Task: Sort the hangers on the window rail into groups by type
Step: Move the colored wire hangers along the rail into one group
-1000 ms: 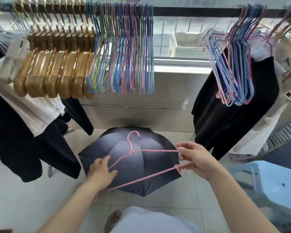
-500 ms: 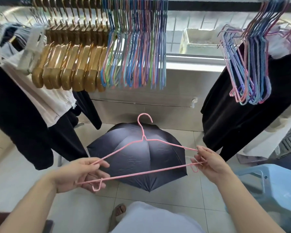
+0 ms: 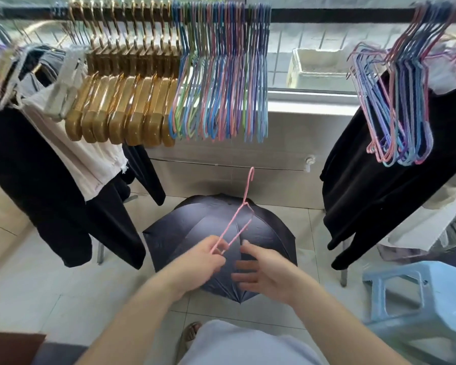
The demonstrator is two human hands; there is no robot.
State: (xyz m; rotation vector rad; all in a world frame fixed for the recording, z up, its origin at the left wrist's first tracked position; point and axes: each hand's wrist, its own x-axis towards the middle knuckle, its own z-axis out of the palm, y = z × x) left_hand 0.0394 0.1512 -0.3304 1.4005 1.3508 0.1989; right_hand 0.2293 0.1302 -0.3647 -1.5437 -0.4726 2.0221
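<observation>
Head view: pink hanger (image 3: 238, 219) edge-on, hook up; left hand (image 3: 203, 259) pinches end.

There was one view only, from a camera worn on the person's head, so nothing was shared with a second view. It looked forward and steeply down, facing the window rail (image 3: 327, 18), which ran along the very top edge of the frame. The wide lens bent the rail and the hanging rows outward at the sides (the garments at both edges leaned away). Both forearms reached in from the bottom edge, the left hand (image 3: 203, 262) and right hand (image 3: 263, 272) near the middle, close under the lens. The tiled floor (image 3: 37, 285) lay farther below.
</observation>
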